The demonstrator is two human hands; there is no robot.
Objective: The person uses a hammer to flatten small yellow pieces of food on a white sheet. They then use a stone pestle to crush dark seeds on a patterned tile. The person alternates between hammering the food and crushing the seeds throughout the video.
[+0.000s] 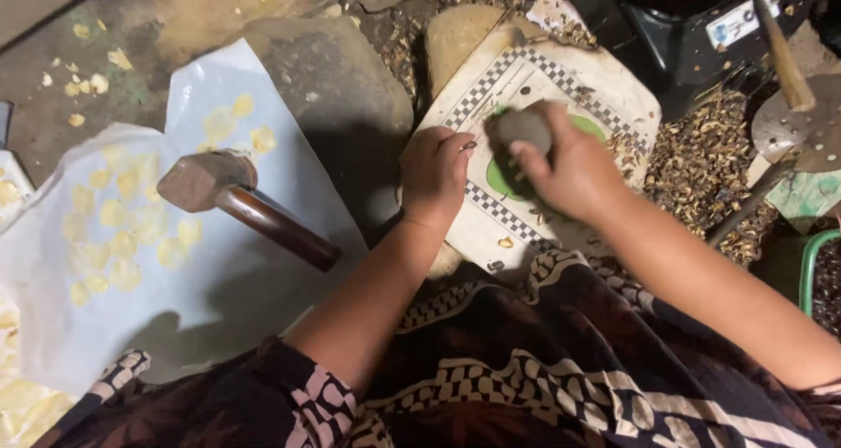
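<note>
Grey stone (524, 129), likely heavy, hard and rough, sits gripped from above in the right hand (569, 172), fingers clamped around it. Left hand (434, 172), at its nine o'clock, pinches something small on the board (604, 84).

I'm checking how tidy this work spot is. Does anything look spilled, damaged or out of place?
Yes. Dark husk debris is strewn over the ground beside the checkered sheet, whose edges look worn and stained. A few yellow flakes lie off the white sheet. The mallet lies tipped on that sheet.
</note>
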